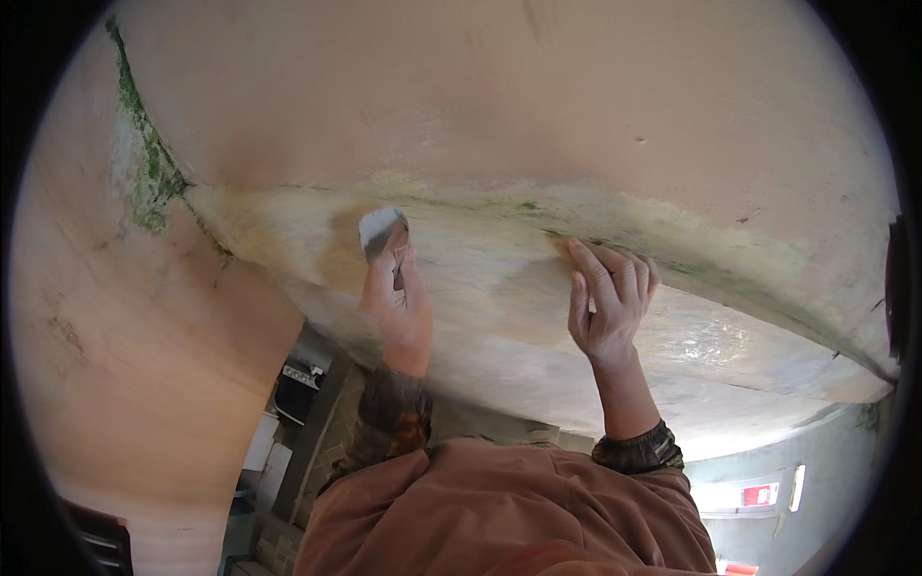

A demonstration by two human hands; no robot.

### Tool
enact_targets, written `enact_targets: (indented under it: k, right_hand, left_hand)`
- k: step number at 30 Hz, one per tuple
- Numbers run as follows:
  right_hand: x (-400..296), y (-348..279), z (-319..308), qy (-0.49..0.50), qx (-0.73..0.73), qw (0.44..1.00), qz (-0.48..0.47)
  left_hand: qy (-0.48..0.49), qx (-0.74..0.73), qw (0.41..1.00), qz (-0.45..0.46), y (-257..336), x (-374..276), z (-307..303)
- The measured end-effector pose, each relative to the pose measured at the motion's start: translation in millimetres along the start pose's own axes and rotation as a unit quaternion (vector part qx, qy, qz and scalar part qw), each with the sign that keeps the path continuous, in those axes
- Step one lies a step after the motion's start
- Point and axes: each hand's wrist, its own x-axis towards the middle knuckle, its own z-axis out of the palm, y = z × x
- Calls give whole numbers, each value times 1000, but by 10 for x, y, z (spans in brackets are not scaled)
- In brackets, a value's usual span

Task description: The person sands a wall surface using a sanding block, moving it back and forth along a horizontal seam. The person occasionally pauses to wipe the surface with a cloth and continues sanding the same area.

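My left hand point(400, 295) holds a small pale flat piece point(382, 229), seemingly a scraper or a pad, raised before a stained plaster surface point(475, 252). What exactly the piece is, I cannot tell. To the right, my right hand point(612, 295) has its fingertips at the same surface, just below a dark, mouldy crack line point(529, 207); its fingers are bent and slightly apart, and I see nothing in them. Yellowish and green stains run along this line. Camouflage-patterned cuffs cover both wrists.
Green mould and peeling paint point(153, 169) mark the corner at upper left. Below left, past a wall edge, a stove-like appliance point(297, 392) and tiled floor show. A bright window opening point(742, 495) lies at lower right. A dark object point(897, 288) sits at the right rim.
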Motion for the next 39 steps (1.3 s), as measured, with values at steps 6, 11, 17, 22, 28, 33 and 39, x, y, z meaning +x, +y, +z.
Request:
enact_targets:
  k: [6, 11, 17, 22, 28, 33, 39]
  right_hand:
    - [-184, 482, -513, 66, -39, 996, 36]
    - [-430, 1141, -964, 140, -103, 983, 61]
    - [-700, 1801, -1459, 178, -210, 960, 53]
    - [-884, 2155, -1606, 192, -195, 955, 112]
    - [-1040, 2296, -1561, 180, -208, 959, 68]
    - [-1072, 2304, -1566, 190, -155, 967, 69]
    - [-1026, 2279, -1575, 199, -140, 968, 65]
  left_hand:
    - [-14, -27, 1000, -5, 338, -238, 211]
    - [7, -59, 998, 26, 561, -438, 459]
    - [-57, -58, 996, -31, 857, -685, 559]
    - [11, -37, 998, 45, 985, -789, 795]
    - [-22, -21, 999, 16, 1235, -931, 870]
    - [-20, -38, 998, 45, 1431, -1019, 996]
    - [-17, -15, 999, 35, 1467, -1061, 1027]
